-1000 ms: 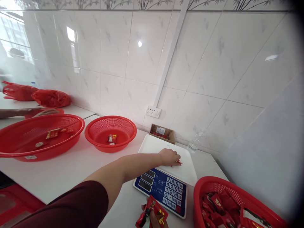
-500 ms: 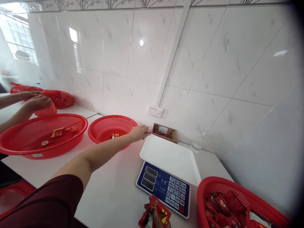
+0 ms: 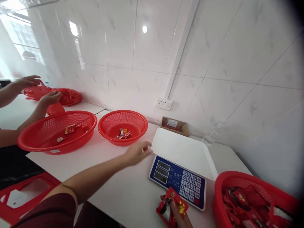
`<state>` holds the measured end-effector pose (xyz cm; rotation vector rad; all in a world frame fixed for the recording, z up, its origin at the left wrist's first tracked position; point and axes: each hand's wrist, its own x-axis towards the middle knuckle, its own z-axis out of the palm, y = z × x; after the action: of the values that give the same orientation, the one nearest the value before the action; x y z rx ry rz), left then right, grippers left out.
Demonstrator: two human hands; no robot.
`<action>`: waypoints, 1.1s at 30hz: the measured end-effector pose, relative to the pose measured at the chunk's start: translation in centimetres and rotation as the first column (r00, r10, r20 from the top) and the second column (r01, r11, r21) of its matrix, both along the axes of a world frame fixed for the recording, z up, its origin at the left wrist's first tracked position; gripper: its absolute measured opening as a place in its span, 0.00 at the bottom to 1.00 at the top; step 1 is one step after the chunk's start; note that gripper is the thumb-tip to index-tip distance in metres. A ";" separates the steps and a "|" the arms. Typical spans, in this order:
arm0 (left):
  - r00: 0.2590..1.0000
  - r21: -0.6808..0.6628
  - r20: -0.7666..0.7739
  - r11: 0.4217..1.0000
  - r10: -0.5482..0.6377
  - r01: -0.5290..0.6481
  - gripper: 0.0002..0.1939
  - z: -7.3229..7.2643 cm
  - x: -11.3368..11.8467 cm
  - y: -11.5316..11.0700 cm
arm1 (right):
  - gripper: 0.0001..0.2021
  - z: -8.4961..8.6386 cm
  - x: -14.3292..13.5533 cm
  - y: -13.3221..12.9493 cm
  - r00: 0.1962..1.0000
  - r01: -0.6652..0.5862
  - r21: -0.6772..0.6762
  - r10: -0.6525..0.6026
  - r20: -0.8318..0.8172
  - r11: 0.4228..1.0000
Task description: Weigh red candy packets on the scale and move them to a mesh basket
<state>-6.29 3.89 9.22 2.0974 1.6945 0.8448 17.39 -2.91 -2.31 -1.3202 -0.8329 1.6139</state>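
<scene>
My left hand (image 3: 139, 153) hovers over the table between the smaller red basket (image 3: 136, 141) and the edge of the white scale tray (image 3: 182, 150). Its fingers are loosely curled, with a gap by the thumb, and I see nothing in them; the fingertips are slightly blurred. At the bottom, my right hand (image 3: 181, 218) grips several red snack packets (image 3: 169, 204) with gold print, in front of the scale keypad (image 3: 190, 188). A few small packets (image 3: 123, 134) lie in the smaller basket. Beside the scale, a red basket (image 3: 222, 185) is heaped with red packets (image 3: 249, 202).
A wide red basket (image 3: 59, 148) with a few packets stands at left. Beyond it, another person's hands (image 3: 48, 98) handle a red bag (image 3: 38, 90). Behind the scale are a cardboard box (image 3: 185, 128) and a clear plastic bottle (image 3: 209, 137), near the tiled wall (image 3: 118, 88).
My left hand has drawn back from beside the cardboard box, nearer to me; the small red item at its fingertips no longer shows. The other person's hands have lifted the red bag. The view has shifted.
</scene>
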 end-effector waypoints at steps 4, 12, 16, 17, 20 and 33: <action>0.892 -0.284 0.301 0.862 -0.337 0.421 0.23 -4.4 5.5 -4.8 | 0.26 0.5 -0.5 -0.5 0.995 0.068 -0.043 -0.071 -0.077 0.997; 0.547 -0.381 0.835 0.665 -0.051 0.643 0.21 -8.2 8.0 -5.3 | 0.23 1.2 -1.2 -1.5 0.991 0.078 0.099 -0.066 -0.116 0.992; 0.425 -0.319 0.905 0.713 0.033 0.625 0.22 -8.6 7.3 -5.0 | 0.22 1.8 -1.9 -1.5 0.996 0.077 0.144 -0.081 0.027 0.987; 0.405 -0.306 0.914 0.719 0.038 0.624 0.23 -8.6 7.1 -4.9 | 0.22 2.0 -2.0 -1.4 0.995 0.064 0.141 -0.074 0.069 0.988; 0.348 -0.292 0.935 0.713 0.072 0.638 0.25 -8.5 6.6 -4.6 | 0.22 2.7 -2.3 -0.8 0.984 -0.009 0.129 -0.015 0.179 0.992; 0.258 -0.260 0.958 0.769 0.128 0.584 0.26 -7.6 5.2 -3.1 | 0.26 10.5 -2.8 10.3 0.908 0.020 0.323 -0.153 0.391 0.946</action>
<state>-1.06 0.81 1.61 0.8977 0.6972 0.9783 14.57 7.38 8.19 -1.4605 -1.2105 1.0847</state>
